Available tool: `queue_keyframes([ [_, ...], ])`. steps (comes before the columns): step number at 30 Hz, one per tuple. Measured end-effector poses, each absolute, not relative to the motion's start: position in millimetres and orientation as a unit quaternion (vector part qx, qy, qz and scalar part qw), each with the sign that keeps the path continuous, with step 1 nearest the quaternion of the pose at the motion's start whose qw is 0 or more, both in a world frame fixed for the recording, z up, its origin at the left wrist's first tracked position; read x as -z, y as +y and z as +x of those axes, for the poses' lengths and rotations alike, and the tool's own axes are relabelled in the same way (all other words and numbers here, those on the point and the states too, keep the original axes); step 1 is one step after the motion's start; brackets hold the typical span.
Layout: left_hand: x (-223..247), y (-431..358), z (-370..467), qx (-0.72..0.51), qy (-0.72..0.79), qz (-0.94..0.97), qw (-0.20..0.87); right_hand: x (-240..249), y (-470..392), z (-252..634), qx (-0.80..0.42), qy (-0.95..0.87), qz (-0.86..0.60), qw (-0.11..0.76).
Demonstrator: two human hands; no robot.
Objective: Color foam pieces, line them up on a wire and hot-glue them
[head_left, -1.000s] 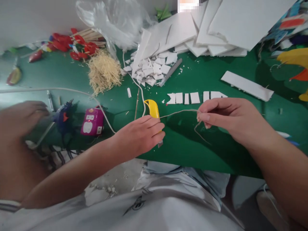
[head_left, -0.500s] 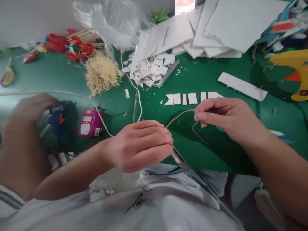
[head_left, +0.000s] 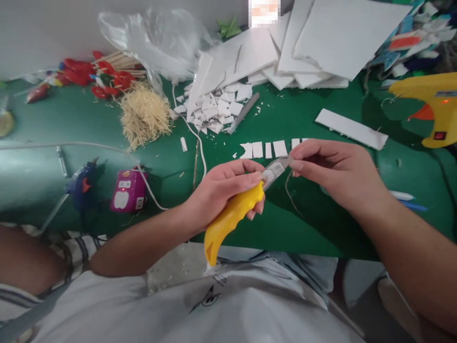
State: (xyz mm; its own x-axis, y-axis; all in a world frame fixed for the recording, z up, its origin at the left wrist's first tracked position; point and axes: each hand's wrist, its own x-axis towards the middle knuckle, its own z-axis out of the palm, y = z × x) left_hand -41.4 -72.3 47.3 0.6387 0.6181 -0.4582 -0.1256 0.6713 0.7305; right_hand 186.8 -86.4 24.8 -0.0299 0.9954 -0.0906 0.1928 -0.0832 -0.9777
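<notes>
My left hand (head_left: pixel 228 188) is closed round the yellow handle of a utility knife (head_left: pixel 233 205). Its grey metal head points up and right, with the tip against or very near the fingers of my right hand. My right hand (head_left: pixel 330 169) pinches a thin grey-brown cord (head_left: pixel 291 193) between thumb and fingertips, and a loose end hangs below. Just behind the fingers lies a row of small cut white foam pieces (head_left: pixel 280 148), partly hidden by my right hand.
A purple power adapter (head_left: pixel 128 190) and a blue glue gun (head_left: pixel 82 183) lie left; a yellow glue gun (head_left: pixel 433 102) stands right. Behind are foam scraps (head_left: pixel 217 107), foam sheets (head_left: pixel 342 38) and thin wooden sticks (head_left: pixel 144 114). A co-worker's arm (head_left: pixel 28 257) is at lower left.
My left hand has turned over and moved up, bringing the utility knife to the cord at my right fingertips. The co-worker's hand has left the blue glue gun.
</notes>
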Motion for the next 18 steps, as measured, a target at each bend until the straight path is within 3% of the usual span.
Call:
queue_keyframes([
  [18, -20.6, -78.1, -33.5, -0.197, 0.359, 0.295, 0.863, -29.8, -89.7, 184.8, -0.413, -0.606, -0.58, 0.356],
])
